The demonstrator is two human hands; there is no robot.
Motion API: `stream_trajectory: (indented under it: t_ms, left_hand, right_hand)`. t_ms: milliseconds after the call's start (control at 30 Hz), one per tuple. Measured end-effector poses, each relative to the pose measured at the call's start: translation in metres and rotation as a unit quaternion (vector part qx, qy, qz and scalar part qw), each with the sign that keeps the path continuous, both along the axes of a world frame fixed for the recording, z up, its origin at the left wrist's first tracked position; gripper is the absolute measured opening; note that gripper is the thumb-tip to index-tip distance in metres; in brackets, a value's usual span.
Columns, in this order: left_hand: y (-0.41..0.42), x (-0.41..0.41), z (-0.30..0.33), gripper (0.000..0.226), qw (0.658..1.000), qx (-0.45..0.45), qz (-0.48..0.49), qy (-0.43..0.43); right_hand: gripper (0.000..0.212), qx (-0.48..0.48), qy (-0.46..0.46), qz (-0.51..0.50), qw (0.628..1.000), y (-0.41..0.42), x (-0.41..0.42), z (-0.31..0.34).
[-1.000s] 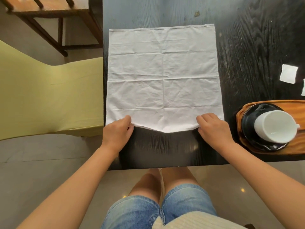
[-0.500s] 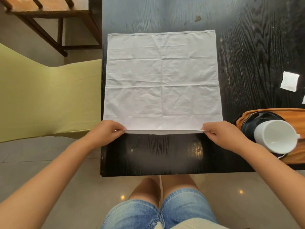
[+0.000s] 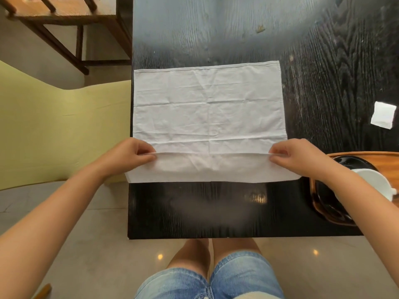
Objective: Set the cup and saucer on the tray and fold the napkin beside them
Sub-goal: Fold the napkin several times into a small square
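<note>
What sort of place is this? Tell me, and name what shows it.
Probably a home dining area or a café. A dark wood-grain table stands on a tiled floor, with a padded green chair beside it and a wooden chair farther off.

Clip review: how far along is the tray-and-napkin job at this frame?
Done: the white cup sits on the black saucer, which rests on the wooden tray. In hand: the left hand and right hand each pinch a near corner of the napkin and lift its near edge over, starting a fold on the table. Left: finishing the folds and laying the napkin beside the cup and saucer.
</note>
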State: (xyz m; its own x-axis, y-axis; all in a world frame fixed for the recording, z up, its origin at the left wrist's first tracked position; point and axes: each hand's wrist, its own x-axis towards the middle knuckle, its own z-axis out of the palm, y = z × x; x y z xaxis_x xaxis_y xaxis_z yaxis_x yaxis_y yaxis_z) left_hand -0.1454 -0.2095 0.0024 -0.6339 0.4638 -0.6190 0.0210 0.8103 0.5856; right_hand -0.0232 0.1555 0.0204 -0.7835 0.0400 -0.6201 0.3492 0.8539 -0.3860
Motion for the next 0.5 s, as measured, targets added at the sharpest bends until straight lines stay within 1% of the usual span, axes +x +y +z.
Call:
stream_trajectory:
  t_ms: [133,233,400,500]
  left_hand:
    - [0.01,-0.02,0.0,0.009,0.996,0.014,0.031,0.081]
    - [0.018,-0.05,0.003,0.015,0.984,0.008,0.034,0.172]
    - [0.036,-0.113,-0.001,0.015,0.953,0.009,0.046,0.299]
    - [0.043,-0.144,-0.019,0.014,0.936,-0.008,0.031,0.35]
  right_hand:
    - [0.015,0.002,0.105,-0.037,0.994,0.004,-0.032,0.0]
    - [0.013,0.016,0.174,-0.038,0.984,0.014,-0.069,0.001]
    - [0.015,0.045,0.228,-0.048,0.972,0.03,-0.142,-0.014]
    - [0.015,0.107,0.259,-0.013,0.96,0.038,-0.173,-0.035]
